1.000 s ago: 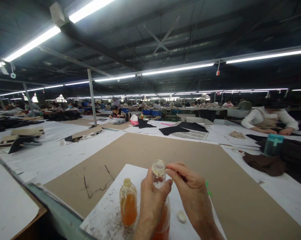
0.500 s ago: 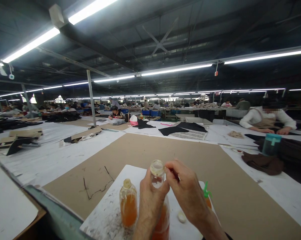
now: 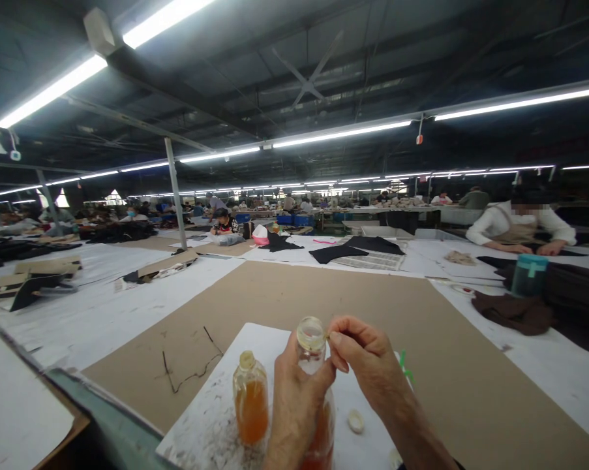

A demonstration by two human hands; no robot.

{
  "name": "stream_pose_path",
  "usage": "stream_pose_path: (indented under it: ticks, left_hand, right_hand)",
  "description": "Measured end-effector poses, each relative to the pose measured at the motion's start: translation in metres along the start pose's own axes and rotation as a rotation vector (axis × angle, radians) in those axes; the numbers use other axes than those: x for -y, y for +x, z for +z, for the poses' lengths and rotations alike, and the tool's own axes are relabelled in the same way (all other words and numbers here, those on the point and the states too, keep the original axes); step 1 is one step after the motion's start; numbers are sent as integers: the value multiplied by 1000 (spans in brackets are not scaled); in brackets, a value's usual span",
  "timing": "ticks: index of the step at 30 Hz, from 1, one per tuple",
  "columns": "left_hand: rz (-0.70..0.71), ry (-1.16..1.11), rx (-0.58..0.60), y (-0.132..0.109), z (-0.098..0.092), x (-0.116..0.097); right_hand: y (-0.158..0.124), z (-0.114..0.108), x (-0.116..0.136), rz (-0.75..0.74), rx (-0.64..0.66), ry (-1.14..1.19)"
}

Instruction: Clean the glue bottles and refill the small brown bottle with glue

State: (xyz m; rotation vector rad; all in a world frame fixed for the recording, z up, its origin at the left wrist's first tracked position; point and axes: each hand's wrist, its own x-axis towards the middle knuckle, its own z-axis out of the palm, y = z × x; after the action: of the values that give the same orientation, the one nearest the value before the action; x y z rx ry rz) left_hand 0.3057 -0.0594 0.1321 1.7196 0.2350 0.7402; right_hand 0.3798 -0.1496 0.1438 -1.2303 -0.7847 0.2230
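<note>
My left hand is wrapped round the neck of an uncapped clear bottle with orange liquid low inside. The bottle stands upright on a white board. Beside its pale rim, my right hand pinches with thumb and forefinger; what lies between the fingertips, if anything, is too small to make out. A smaller bottle of orange liquid, also uncapped, stands to the left. On the board right of the large bottle lies a round pale cap. Behind my right wrist shows a green nozzle, mostly hidden.
Brown paper covers the table around the board, with a thin dark cord on it. At the right are a teal cup, brown cloth and a seated co-worker. Black fabric pieces lie farther back.
My right fingertips have shifted slightly right and down along the bottle's rim. The left hand keeps its hold. The view has tilted a little.
</note>
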Motion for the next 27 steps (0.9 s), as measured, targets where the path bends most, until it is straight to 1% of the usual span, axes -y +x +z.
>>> stream_pose_path:
  ticks: [6,12,17,19,21,25,27]
  left_hand:
    - [4,-15,21,-2,1,1]
    - [14,-13,33,-1,0,1]
    - [9,-27,47,-1,-1,-2]
    - [0,-24,44,-1,-2,-2]
    - [-11,-25,37,1,-3,-1]
    - [-44,11,9,6,-4,-2]
    - [-50,28,-4,6,-3,-3]
  right_hand:
    - [-4,4,-4,9,-33,160]
    - [-6,5,-4,-5,-27,251]
    - [-6,4,-6,-3,-14,371]
    - [-6,4,-6,6,-24,376]
    - [-8,5,-3,-23,-74,244]
    - [-15,11,7,-220,-248,-234]
    - [-18,15,10,-226,-292,-337]
